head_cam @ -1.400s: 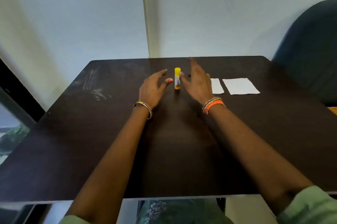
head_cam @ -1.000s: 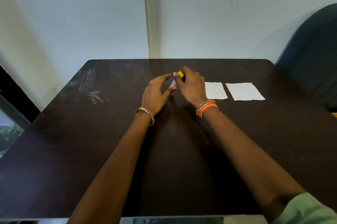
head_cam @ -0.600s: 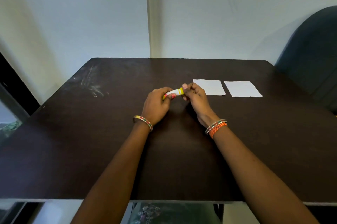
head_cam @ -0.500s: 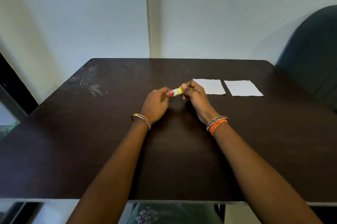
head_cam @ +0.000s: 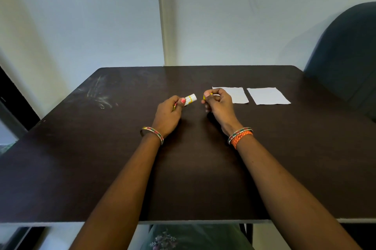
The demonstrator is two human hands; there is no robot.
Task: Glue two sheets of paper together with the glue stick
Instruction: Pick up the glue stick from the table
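Note:
My left hand grips the white and yellow glue stick, which lies nearly level with its uncapped end pointing right. A short gap to the right, my right hand pinches the yellow cap between thumb and fingers. Two small white sheets of paper lie flat side by side on the dark table. The nearer sheet sits just behind my right hand and is partly hidden by it. The farther sheet lies to its right.
A dark blue chair back stands at the table's far right corner. White scuff marks streak the table's far left. A pale wall rises right behind the far edge.
The stick stood upright on the table; both hands took it, tipped it sideways, and my right hand pulled the cap off to the right. The two hands have now moved apart.

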